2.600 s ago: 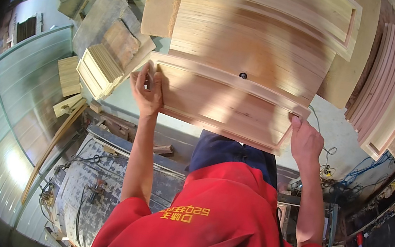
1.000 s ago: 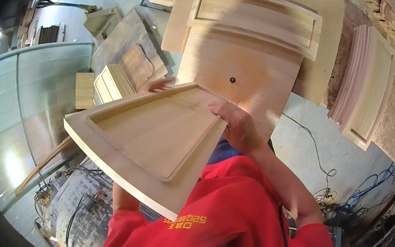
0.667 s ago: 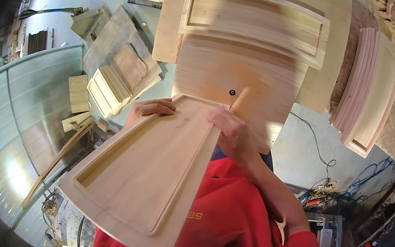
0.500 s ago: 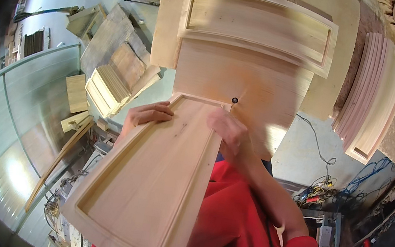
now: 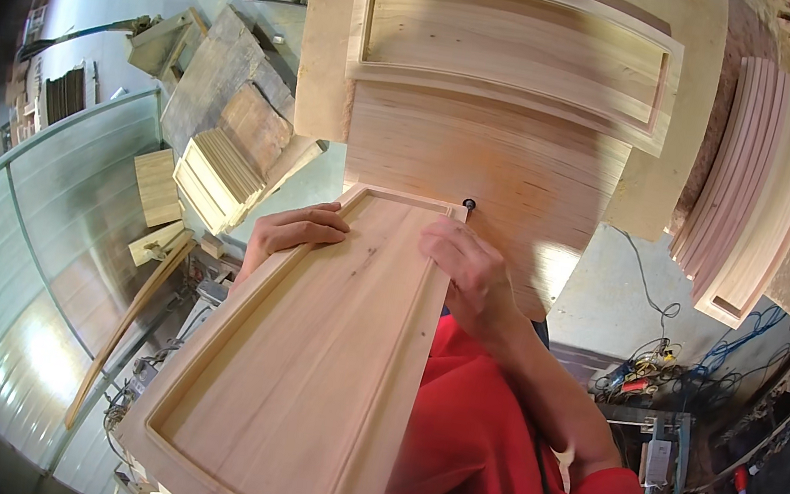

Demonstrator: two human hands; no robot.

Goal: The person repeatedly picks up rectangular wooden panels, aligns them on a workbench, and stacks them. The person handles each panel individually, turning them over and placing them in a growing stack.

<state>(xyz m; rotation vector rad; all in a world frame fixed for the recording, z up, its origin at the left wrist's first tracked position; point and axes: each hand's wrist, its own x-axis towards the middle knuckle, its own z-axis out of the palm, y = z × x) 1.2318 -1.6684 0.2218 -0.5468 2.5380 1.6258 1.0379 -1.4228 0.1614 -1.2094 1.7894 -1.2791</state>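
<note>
A pale framed wooden cabinet door panel (image 5: 289, 353) lies lengthwise in front of me, its far end over the near edge of the wooden work board (image 5: 430, 141). My left hand (image 5: 296, 233) grips its left edge close to the far end, fingers curled over the frame. On the opposite edge my right hand (image 5: 469, 270) holds it near the far right corner, fingertips on the inner side of the frame. Right by that corner a small black round pin (image 5: 469, 204) stands up from the board. Both thumbs are hidden.
Another framed door panel (image 5: 513, 51) lies across the far side of the board. A stack of panels (image 5: 752, 186) stands at the right, and a smaller stack (image 5: 223, 180) at the left. Cables (image 5: 646, 368) trail over the floor at right.
The panel's far right corner has shifted slightly right, closer to the black pin. My right hand, blurred before, now shows sharply. My left hand keeps its grip.
</note>
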